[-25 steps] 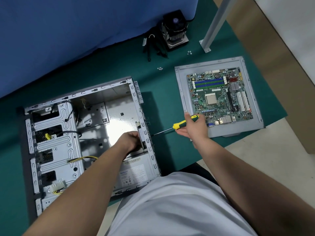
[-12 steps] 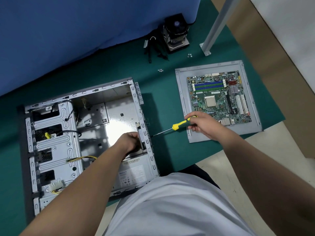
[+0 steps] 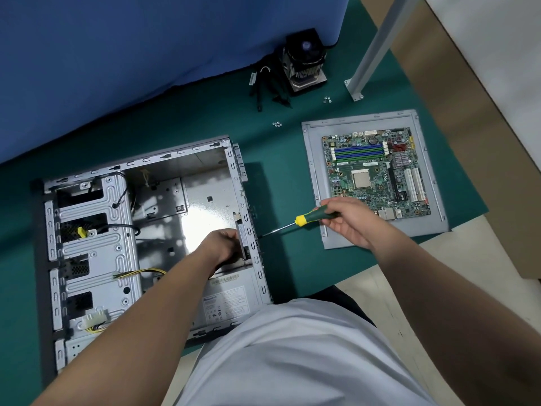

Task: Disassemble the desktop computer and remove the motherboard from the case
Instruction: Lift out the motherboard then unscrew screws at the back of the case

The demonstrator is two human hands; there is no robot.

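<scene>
Motherboard [image 3: 377,174], green with blue memory slots, white expansion slots and a bare square processor socket, lies flat on a grey metal panel [image 3: 313,183] near the green mat's [image 3: 281,136] right edge, out of the case [image 3: 87,230]. My right hand [image 3: 348,221] curls round the green-and-yellow screwdriver [image 3: 304,219], tip at the case's rear wall. My left hand [image 3: 224,244], inside, grips a part at that wall.
</scene>
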